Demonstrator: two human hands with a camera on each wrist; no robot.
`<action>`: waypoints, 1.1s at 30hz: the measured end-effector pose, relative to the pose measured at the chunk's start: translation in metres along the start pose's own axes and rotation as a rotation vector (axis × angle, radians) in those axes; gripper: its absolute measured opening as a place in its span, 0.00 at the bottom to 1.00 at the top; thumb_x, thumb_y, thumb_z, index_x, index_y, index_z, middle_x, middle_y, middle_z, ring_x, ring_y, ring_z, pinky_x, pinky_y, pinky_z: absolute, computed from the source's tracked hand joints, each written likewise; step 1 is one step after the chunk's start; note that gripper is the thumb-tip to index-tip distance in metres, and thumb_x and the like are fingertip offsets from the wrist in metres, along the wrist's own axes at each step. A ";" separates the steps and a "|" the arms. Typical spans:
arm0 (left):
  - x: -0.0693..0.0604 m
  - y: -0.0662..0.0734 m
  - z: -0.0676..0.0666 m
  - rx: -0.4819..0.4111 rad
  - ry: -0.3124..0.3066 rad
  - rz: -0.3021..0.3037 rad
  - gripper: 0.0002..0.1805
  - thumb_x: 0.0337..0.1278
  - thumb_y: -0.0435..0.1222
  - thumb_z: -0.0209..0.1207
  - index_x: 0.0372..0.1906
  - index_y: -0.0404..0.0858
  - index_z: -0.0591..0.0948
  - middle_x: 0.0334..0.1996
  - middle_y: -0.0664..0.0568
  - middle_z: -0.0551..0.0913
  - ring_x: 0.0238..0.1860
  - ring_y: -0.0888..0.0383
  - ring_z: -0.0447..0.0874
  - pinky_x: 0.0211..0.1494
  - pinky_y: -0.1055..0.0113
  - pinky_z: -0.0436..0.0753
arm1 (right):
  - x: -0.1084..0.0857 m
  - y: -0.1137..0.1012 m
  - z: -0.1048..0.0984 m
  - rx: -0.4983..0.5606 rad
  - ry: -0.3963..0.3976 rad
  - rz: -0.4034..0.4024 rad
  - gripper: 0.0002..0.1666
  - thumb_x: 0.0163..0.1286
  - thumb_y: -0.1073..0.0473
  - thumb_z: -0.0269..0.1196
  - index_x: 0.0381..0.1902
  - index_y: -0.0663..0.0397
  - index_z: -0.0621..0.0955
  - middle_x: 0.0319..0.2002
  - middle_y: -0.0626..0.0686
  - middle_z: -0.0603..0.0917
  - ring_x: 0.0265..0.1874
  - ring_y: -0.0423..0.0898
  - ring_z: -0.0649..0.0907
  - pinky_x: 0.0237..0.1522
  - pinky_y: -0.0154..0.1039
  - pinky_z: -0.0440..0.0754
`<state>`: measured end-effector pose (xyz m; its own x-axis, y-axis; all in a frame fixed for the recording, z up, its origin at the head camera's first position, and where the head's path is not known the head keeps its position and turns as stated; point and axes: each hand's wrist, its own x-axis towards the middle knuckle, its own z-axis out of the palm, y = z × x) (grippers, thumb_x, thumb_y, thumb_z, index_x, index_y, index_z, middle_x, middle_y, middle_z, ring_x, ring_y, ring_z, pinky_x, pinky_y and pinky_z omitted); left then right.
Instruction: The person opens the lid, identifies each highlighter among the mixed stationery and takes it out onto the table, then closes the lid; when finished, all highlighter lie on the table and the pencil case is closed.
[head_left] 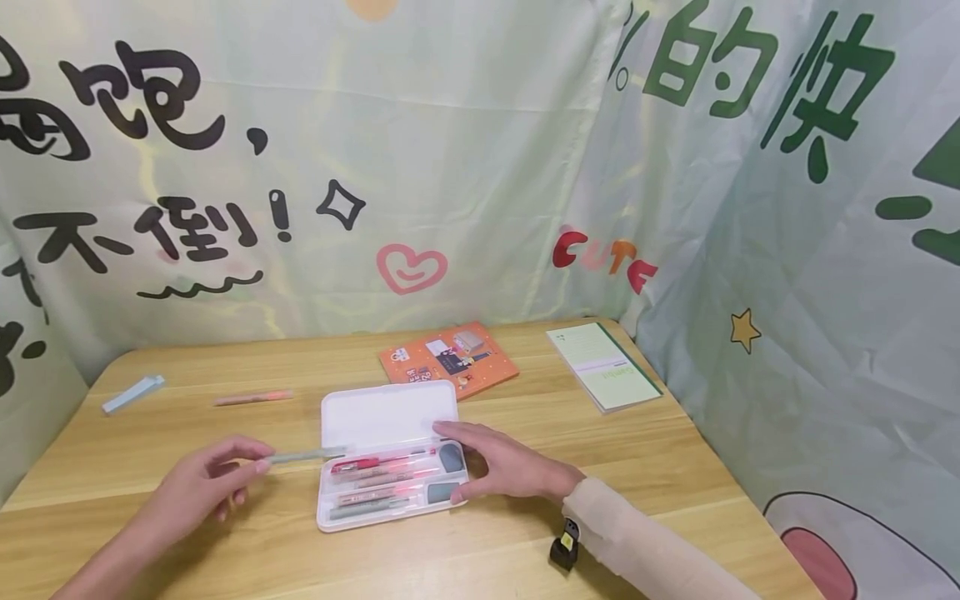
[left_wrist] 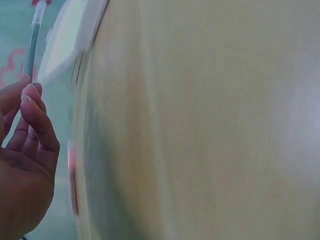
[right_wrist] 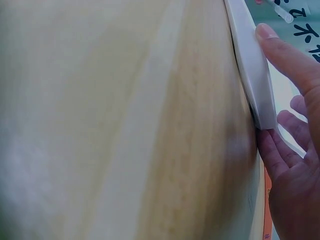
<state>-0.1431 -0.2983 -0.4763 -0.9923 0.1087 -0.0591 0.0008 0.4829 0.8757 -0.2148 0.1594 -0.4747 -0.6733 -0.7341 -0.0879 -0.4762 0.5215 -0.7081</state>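
A white plastic pencil case (head_left: 324, 500) lies with its lid (head_left: 390, 412) raised at the back. Inside are several pens (head_left: 382, 477), among them a red one, and dark grey pieces at the right end. My left hand (head_left: 198, 483) pinches one end of a slim grey-green pen (head_left: 303, 456), whose other end reaches over the case's left side. In the left wrist view the pen (left_wrist: 32, 47) shows between thumb and fingertips. My right hand (head_left: 513, 467) grips the case's right end, thumb (right_wrist: 270, 35) on the rim and fingers behind and under it.
Behind the case lies an orange booklet (head_left: 487, 367), partly covered by the lid. A pale green notebook (head_left: 606, 367) is at the back right. Farther left are a pinkish pen (head_left: 253, 398) and a light blue stick-shaped thing (head_left: 133, 394). Printed curtains surround the wooden table (head_left: 637, 467).
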 end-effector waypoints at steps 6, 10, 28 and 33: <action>0.011 -0.012 -0.034 0.053 0.075 -0.040 0.23 0.79 0.47 0.65 0.65 0.35 0.81 0.32 0.46 0.86 0.27 0.53 0.82 0.28 0.63 0.84 | 0.000 0.000 0.000 0.004 -0.005 0.004 0.59 0.68 0.41 0.78 0.88 0.28 0.58 0.87 0.40 0.60 0.87 0.49 0.60 0.86 0.61 0.57; 0.021 -0.023 -0.057 0.080 0.108 -0.032 0.19 0.80 0.47 0.64 0.63 0.39 0.83 0.32 0.49 0.86 0.27 0.54 0.81 0.28 0.63 0.84 | -0.001 0.000 0.000 0.001 -0.006 0.002 0.59 0.69 0.40 0.78 0.88 0.30 0.58 0.88 0.40 0.59 0.87 0.50 0.60 0.86 0.62 0.58; 0.059 -0.060 -0.090 0.255 0.125 -0.049 0.28 0.83 0.50 0.59 0.68 0.31 0.79 0.32 0.49 0.87 0.27 0.59 0.81 0.29 0.66 0.83 | 0.000 0.000 -0.001 -0.025 -0.007 -0.007 0.60 0.68 0.38 0.78 0.88 0.29 0.58 0.87 0.39 0.59 0.87 0.49 0.61 0.86 0.60 0.59; 0.066 -0.060 -0.090 0.272 0.054 -0.083 0.27 0.83 0.49 0.60 0.69 0.32 0.78 0.36 0.48 0.86 0.29 0.59 0.81 0.31 0.66 0.84 | 0.000 -0.001 -0.001 -0.021 -0.009 -0.002 0.60 0.68 0.38 0.78 0.88 0.29 0.58 0.87 0.38 0.59 0.87 0.49 0.61 0.86 0.61 0.59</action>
<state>-0.2195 -0.3987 -0.4896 -0.9955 0.0159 -0.0934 -0.0551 0.7046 0.7074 -0.2151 0.1596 -0.4736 -0.6676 -0.7387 -0.0931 -0.4890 0.5293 -0.6933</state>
